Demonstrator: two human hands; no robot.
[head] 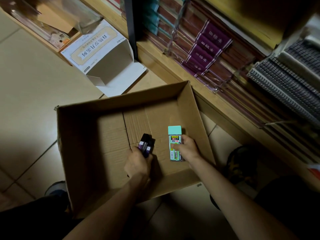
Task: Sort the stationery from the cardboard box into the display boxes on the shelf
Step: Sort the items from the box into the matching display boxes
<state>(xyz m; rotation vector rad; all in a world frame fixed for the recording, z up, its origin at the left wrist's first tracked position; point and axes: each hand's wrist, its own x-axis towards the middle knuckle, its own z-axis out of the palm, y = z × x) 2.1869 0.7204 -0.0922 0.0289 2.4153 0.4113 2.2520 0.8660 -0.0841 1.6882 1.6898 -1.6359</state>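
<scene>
Pale floor tiles [31,80] carry an open white display box [107,56] at the left and the cardboard box [83,135] in the middle. Inside it the left hand [137,164] grips two small dark lead cases [146,144] together. Just beside it, the right hand [188,147] pinches a mint-green lead case [174,135], thumb across its label. Two cases in one grip could slide apart on the lift. In this dim light either kind might land among the wrong stock on the shelf [173,70] of notebooks [207,47] at the right.
</scene>
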